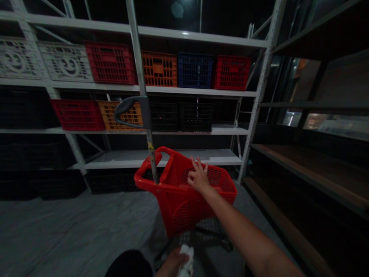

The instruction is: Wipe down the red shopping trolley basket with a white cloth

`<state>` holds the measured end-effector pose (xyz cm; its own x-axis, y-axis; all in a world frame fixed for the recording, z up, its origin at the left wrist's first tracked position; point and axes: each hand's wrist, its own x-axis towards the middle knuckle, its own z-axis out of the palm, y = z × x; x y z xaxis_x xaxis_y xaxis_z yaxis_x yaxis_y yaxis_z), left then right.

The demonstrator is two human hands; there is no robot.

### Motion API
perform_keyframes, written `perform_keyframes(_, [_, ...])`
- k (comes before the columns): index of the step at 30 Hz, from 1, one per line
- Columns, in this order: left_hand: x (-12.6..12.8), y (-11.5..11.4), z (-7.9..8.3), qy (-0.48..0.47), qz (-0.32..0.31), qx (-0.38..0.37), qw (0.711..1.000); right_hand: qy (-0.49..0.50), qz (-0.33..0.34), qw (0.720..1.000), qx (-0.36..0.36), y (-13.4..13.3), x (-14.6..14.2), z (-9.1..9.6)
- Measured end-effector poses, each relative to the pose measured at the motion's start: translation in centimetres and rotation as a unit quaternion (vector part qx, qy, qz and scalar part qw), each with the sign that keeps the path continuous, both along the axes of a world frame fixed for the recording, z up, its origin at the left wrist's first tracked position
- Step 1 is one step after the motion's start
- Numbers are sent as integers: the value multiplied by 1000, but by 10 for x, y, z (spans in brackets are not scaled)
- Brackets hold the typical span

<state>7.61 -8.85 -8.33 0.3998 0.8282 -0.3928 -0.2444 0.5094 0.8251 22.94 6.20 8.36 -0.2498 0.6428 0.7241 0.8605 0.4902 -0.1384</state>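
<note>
My right hand (198,176) reaches forward over the red wheeled shopping basket (178,204), fingers spread apart, resting on or just above its near rim. Nothing is in that hand. The basket's grey pull handle (131,111) stands upright on a metal pole at its left side. Low at the frame's bottom edge, my left hand (173,263) is closed round a white crumpled cloth (186,261).
White metal shelving (161,90) ahead carries red, orange, blue, black and white plastic crates (159,69). Dark wooden shelves (311,169) run along the right. Grey concrete floor (72,234) spreads to the left.
</note>
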Motion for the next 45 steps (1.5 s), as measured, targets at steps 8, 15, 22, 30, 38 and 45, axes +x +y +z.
perform_keyframes(8, [-5,28,27,31,41,78,996,67,34,996,-41,-17,2,-5])
perform_keyframes(15, [-9,51,70,120,166,172,964,379,139,868,-289,-89,-23,-83])
perform_keyframes(22, [3,38,85,96,91,178,975,602,196,673,-382,-111,-15,-100])
perform_keyframes(30, [-3,22,84,-17,67,72,995,666,180,626,-363,-122,4,-88])
perform_keyframes(38, [3,18,101,-39,26,64,997,669,173,627,-359,-122,5,-85])
perform_keyframes(45, [15,11,94,252,182,376,873,740,169,544,-358,-120,-8,-71])
